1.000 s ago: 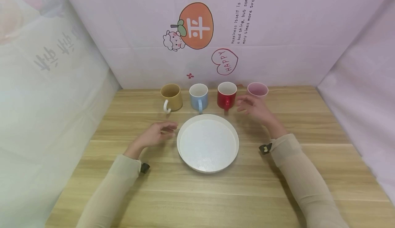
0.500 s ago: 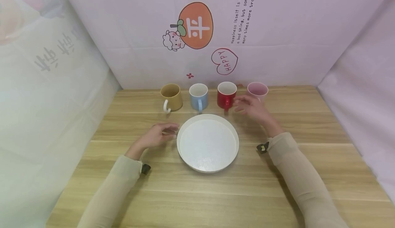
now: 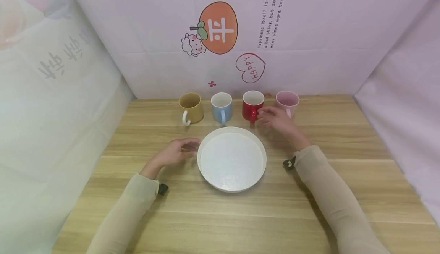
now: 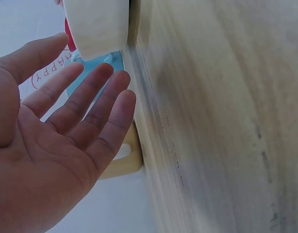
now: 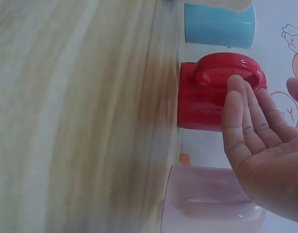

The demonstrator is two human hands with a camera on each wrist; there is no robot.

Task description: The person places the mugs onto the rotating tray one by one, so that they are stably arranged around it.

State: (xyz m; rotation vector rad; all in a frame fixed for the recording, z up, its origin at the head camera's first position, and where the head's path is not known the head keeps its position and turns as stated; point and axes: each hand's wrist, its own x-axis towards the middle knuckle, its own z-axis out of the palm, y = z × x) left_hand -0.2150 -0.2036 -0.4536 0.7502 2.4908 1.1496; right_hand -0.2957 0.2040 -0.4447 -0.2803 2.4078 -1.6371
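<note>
- Your left hand (image 3: 177, 151) lay nearest you, at about 9 o'clock of the white round tray (image 3: 203, 172), just beside its rim; the fingers were relaxed and spread, and it held nothing.
- The tray sat at the middle of the worktop (image 3: 309, 208), between your two hands, with its far rim just short of the row of mugs.
- Your right hand (image 3: 276, 119) was farther out, at about 1 o'clock from the tray, fingers straight and loosely open, gripping nothing.
- The red mug (image 3: 252, 105) stood upright just at 10 o'clock of that hand; its handle (image 5: 230, 71) faced you, and your fingertips (image 5: 235, 85) were right at it, though I could not tell whether they touched. The right hand was much the nearer of the two.
- The pink mug (image 3: 287, 101) stood close at 1 o'clock of the right hand, the tightest neighbour on that side.
- The blue mug (image 3: 221, 106) and the yellow mug (image 3: 190, 107) stood farther left along the row, well clear of the right hand.
- Behind them rose the pink backdrop (image 3: 309, 36) with its stickers.
</note>
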